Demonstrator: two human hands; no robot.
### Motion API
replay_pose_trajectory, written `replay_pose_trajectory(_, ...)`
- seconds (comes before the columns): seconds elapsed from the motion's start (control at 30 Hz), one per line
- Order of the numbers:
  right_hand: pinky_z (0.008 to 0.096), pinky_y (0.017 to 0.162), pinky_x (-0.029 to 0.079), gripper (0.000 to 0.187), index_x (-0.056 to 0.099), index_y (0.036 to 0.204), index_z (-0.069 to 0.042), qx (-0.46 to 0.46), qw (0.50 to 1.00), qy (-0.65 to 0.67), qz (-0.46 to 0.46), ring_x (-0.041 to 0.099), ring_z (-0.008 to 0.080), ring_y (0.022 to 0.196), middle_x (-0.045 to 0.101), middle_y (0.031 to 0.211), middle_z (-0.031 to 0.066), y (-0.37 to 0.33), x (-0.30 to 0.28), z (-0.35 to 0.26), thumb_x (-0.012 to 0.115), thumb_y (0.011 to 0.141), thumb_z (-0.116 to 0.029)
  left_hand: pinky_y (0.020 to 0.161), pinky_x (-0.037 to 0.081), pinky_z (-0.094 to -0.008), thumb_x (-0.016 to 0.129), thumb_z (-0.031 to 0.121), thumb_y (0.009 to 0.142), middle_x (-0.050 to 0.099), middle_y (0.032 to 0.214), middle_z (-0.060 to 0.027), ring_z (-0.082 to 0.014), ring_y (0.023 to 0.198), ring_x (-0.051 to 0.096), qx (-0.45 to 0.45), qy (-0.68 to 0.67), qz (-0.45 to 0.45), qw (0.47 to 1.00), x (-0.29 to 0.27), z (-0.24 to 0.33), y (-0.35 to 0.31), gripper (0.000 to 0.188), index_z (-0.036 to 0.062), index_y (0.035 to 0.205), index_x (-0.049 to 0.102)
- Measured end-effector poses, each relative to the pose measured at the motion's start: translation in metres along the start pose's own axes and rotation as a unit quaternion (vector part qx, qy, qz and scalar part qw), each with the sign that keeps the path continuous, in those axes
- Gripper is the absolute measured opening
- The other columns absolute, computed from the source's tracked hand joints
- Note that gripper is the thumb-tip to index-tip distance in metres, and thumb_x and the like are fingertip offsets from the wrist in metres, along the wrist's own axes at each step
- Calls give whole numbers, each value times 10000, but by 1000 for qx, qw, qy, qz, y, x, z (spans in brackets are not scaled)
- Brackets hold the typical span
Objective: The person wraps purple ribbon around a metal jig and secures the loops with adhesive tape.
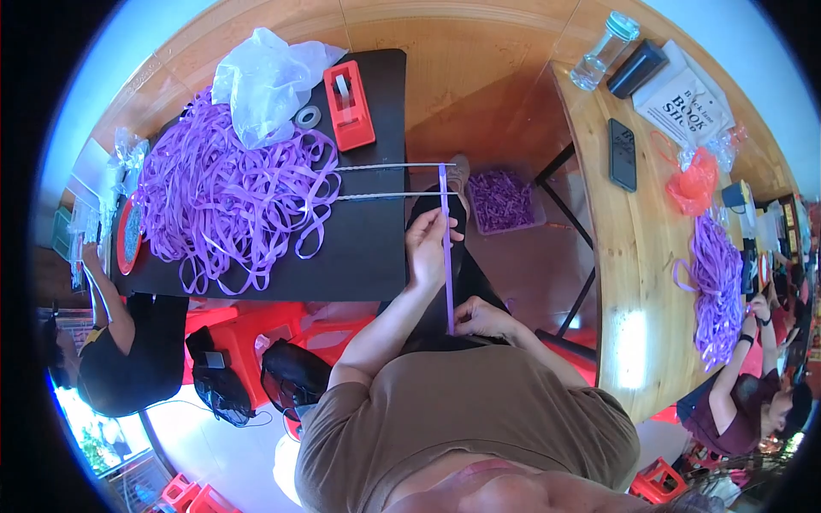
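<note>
A narrow purple ribbon [448,286] hangs taut over my lap, looped at its far end by the tips of two thin metal rods [385,197] that jut from the dark table. My left hand [428,248] has its fingers closed around the ribbon just below the rods. Closer to my body, my right hand [483,319] pinches the ribbon's near end; what lies between its fingertips is partly hidden. On the table to the left spreads a big tangled heap of purple ribbon [231,197].
A red tape dispenser [351,115], a tape roll [308,117] and a white plastic bag [265,81] lie by the heap. Below the rods, a clear bin [505,201] holds purple pieces. The wooden table [590,231] carries a phone [623,154] and bottle [605,51]. People work at both sides.
</note>
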State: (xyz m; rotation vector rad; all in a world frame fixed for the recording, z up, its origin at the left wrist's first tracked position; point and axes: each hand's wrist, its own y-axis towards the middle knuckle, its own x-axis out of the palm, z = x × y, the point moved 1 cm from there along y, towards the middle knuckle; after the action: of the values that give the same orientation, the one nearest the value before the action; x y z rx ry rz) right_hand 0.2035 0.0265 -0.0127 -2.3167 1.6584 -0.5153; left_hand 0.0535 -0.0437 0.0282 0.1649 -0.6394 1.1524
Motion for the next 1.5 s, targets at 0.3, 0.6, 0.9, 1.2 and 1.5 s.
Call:
replay_pose_trajectory(0.3, 227, 585, 436, 117, 687, 876, -12, 36, 995, -53, 73, 548, 63, 619, 642, 691, -8, 2, -33, -8, 667, 781, -78, 528, 419, -204, 505, 173, 957, 592, 759, -15, -120, 568, 583, 8, -5, 13, 1000, 2, -2, -3, 157, 42, 972, 589)
replay_pose_trajectory(0.6, 308, 556, 436, 368, 689, 983, -128, -495, 552, -484, 464, 571, 219, 680, 587, 889, 80, 41, -74, -117, 708, 620, -73, 538, 414, -172, 493, 139, 961, 582, 768, -5, -65, 589, 559, -1, 2, -5, 1000, 15, 17, -30, 114, 41, 958, 551)
replay_pose_trajectory(0.9, 275, 534, 363, 273, 690, 903, -52, -530, 483, -595, 363, 554, 150, 693, 576, 895, 36, 49, -68, -134, 732, 642, -124, 752, 470, -348, 592, 83, 851, 608, 932, -156, -271, 835, 608, 185, 497, -240, 813, 18, 96, -69, 247, -36, 1060, 538)
replay_pose_trajectory(1.2, 279, 572, 367, 299, 688, 889, -49, -502, 469, -611, 394, 532, 161, 740, 583, 908, 25, 51, -56, -136, 745, 606, -124, 732, 428, -395, 598, 101, 821, 616, 798, -160, -330, 804, 561, 333, 602, -307, 658, 28, 165, 85, 129, -16, 861, 634)
replay_pose_trajectory(1.5, 259, 531, 351, 185, 667, 837, -45, -500, 467, -619, 385, 536, 135, 701, 573, 886, 40, 53, -52, -147, 702, 657, -73, 730, 508, -310, 626, 71, 814, 685, 843, -149, -182, 772, 656, 65, 579, -417, 697, 50, 135, 128, 186, -39, 959, 663)
